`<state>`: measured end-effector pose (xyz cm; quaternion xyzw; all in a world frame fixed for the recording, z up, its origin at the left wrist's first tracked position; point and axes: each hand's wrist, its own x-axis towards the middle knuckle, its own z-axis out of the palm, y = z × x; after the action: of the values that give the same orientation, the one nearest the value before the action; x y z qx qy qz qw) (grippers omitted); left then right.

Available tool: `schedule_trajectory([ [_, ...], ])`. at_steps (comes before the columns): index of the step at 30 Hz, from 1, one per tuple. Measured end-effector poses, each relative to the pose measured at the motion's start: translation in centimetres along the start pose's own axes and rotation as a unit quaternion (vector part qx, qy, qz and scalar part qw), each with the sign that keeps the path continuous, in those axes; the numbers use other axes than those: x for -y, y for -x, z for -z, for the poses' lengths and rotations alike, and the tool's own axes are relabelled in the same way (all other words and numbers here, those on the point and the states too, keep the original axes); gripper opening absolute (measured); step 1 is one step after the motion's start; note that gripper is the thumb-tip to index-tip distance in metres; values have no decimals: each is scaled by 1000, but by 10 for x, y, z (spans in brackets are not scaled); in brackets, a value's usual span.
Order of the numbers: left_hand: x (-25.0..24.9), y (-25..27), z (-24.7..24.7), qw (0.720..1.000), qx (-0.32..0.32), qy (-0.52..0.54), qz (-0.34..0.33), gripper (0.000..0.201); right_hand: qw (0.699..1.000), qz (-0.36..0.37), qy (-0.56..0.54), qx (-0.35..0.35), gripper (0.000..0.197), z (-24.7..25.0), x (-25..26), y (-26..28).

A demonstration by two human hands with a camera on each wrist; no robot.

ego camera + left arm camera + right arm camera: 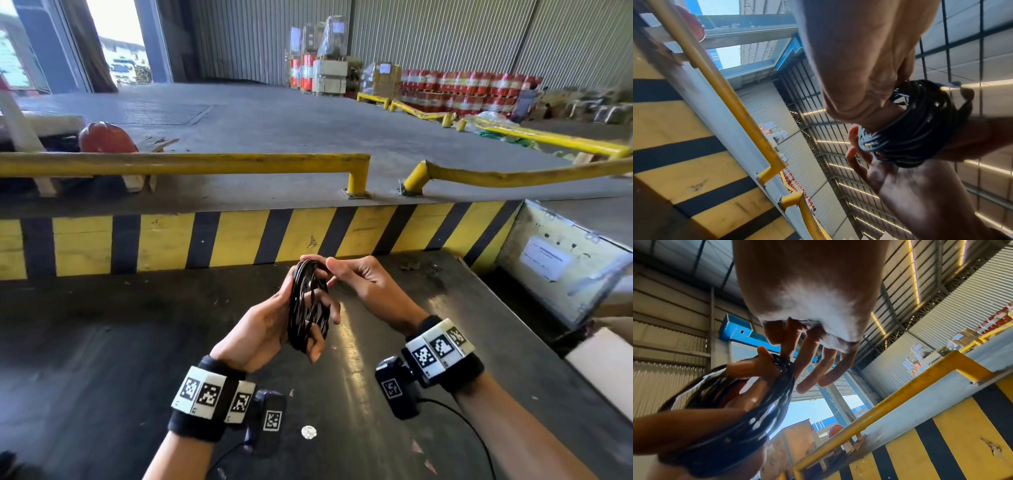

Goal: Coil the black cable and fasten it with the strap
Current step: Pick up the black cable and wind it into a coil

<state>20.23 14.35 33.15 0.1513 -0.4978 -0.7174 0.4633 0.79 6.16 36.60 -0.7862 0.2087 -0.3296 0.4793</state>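
Observation:
The black cable (pixel 307 305) is wound into a small coil, held upright above the dark table. My left hand (pixel 318 339) grips the coil from the left, with its fingers poking through the middle. My right hand (pixel 337 270) pinches the top of the coil between thumb and forefinger, and its other fingers (pixel 813 369) stretch out loosely. In the left wrist view the coil (pixel 920 123) wraps around my left fingers, with the right hand (pixel 900 186) below it. The right wrist view shows the coil (pixel 756 418) on the left hand (pixel 684 426). No strap can be made out.
The dark table (pixel 137 342) ends at a yellow-and-black striped wall (pixel 239 236) with a yellow rail (pixel 171 162) above it. A white box (pixel 561 260) stands at the right. A small white disc (pixel 308 432) lies on the table between my wrists.

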Motion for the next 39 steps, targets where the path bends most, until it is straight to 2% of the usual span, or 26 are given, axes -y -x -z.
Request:
schedule_trajectory([
  [4,4,2,-4,1000,4,23,10,51,1000,6,8,16,37,-1,-1,3],
  [10,11,1,-15,998,-31,-43,18,53,997,52,47,-13,33,2,-7,7],
  [12,11,2,-20,996,-60,-63,13,52,994,66,85,-29,32,4,-11,10],
  [15,10,5,-25,983,-147,-109,-28,42,988,73,127,-51,33,9,-14,17],
  [18,13,7,-35,954,-236,-173,-66,34,983,76,145,-77,32,12,-18,25],
  [20,20,5,-45,924,-284,-242,-76,30,974,94,188,-87,32,9,-20,32],
  [23,37,0,-56,864,-347,-355,-80,25,962,107,230,-101,34,1,-25,43],
  [26,53,-2,-64,805,-409,-422,-83,27,956,114,243,-116,35,-8,-32,58],
  [29,70,4,-72,772,-448,-439,-104,24,954,120,236,-139,31,-17,-39,77],
  [31,85,9,-76,761,-437,-470,-98,11,953,114,242,-145,28,-25,-44,92],
  [32,93,12,-78,762,-428,-478,-87,6,951,111,248,-146,27,-27,-46,100],
  [34,110,17,-83,773,-421,-470,-65,18,951,105,252,-146,26,-29,-49,118],
  [39,146,24,-93,847,-373,-378,-13,29,948,71,266,-161,26,-28,-58,162],
])
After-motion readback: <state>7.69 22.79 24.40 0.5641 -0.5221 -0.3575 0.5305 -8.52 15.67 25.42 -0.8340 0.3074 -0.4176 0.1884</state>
